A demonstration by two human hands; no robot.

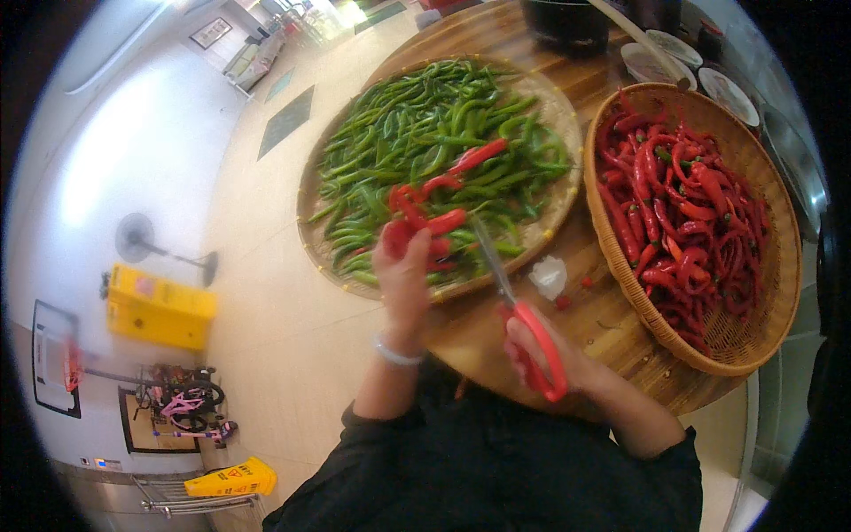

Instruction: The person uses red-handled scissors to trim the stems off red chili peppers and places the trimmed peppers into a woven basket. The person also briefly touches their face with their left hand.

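My left hand (407,279) holds several red chili peppers (425,216) above the near part of a round flat woven tray (555,93). Green chili peppers (425,126) cover most of that tray. My right hand (538,352) grips the red handles of a pair of scissors (495,259), whose blades point up toward the held peppers. The blades look blurred, so how far they are apart is hard to tell. To the right stands an oval wicker basket (608,249) heaped with red chili peppers (678,206).
On the round wooden table (611,346) lie a crumpled white scrap (549,277) and small red bits (564,303). A dark pot (565,26), a wooden stick (638,40) and several dishes (728,96) stand at the back. A yellow bin (159,306) and a fan (135,237) are on the left.
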